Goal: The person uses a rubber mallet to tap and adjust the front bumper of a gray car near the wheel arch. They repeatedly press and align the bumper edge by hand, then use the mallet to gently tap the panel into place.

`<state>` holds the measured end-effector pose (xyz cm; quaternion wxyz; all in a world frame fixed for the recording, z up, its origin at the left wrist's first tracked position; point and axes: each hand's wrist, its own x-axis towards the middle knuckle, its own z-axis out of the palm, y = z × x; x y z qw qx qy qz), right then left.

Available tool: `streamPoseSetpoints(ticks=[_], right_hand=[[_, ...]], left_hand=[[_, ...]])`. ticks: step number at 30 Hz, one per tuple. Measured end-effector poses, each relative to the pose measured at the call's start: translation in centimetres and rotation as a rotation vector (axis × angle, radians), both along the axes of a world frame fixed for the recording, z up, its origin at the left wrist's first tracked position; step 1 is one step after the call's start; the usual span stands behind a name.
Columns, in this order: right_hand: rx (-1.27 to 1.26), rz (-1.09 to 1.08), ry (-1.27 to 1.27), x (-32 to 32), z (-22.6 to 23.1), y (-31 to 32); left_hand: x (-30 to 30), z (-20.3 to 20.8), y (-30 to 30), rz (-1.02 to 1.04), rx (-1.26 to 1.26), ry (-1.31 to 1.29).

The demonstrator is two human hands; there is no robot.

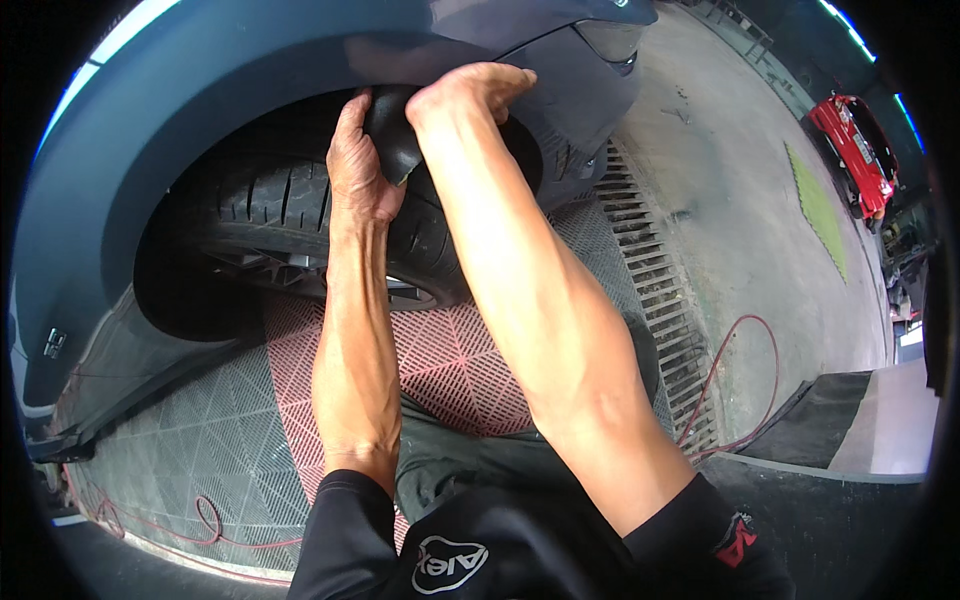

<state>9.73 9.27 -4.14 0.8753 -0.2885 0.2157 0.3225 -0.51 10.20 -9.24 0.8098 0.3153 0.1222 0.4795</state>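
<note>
In the wheel arch of a dark blue-grey car [430,30], my left hand [358,165] grips a black curved piece [393,128] that looks like a wheel arch liner. Its thumb side shows, while the other fingers are hidden behind the piece. My right hand [475,88] is bent at the wrist against the body panel just above the arch edge, its visible fingers stretched out to the right. Part of that hand is concealed by its own wrist. Below both hands sits the black tyre [270,195], with a silver-spoked rim partly showing.
Red and grey grid floor tiles [450,350] lie under the wheel. To the right runs a metal drain grate [640,240] beside a concrete floor. A thin red hose [775,360] loops there. Farther off stands a red car [855,150] near a green mat [818,215].
</note>
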Motion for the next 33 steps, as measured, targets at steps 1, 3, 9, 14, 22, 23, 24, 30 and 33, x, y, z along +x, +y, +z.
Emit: streamPoseSetpoints(ticks=[1,3,9,14,22,23,24,30,33], right_hand=[[0.003,-0.004,0.041,-0.3,0.7,-0.1],[-0.001,-0.022,0.065,-0.5,1.2,0.7],[-0.046,-0.079,0.068,0.2,1.2,0.7],[-0.054,-0.076,0.067,0.4,1.1,0.5],[0.113,0.142,-0.147,0.4,1.5,-3.4],[0.181,0.221,-0.206,0.0,0.9,-3.6],[0.237,0.277,-0.264,0.3,0.0,-3.7],[0.050,0.651,-0.537,3.1,-3.2,-8.9],[0.029,0.709,-0.603,4.0,-5.6,-9.6]], left_hand=[[-0.1,0.2,-0.1,0.032,-0.029,0.018],[-0.5,0.5,0.0,-0.005,-0.017,-0.004],[-0.4,-0.1,0.1,-0.084,-0.025,-0.006],[-0.5,0.1,-0.3,-0.122,-0.024,-0.032],[-0.2,0.7,-0.9,-0.071,0.043,-0.010],[-0.8,0.8,-1.0,-0.028,0.066,0.040],[-1.0,0.3,-0.4,-0.025,0.113,0.051],[-1.0,0.7,-2.6,-0.157,0.254,0.019],[-0.7,0.2,-2.8,-0.145,0.196,0.027]])
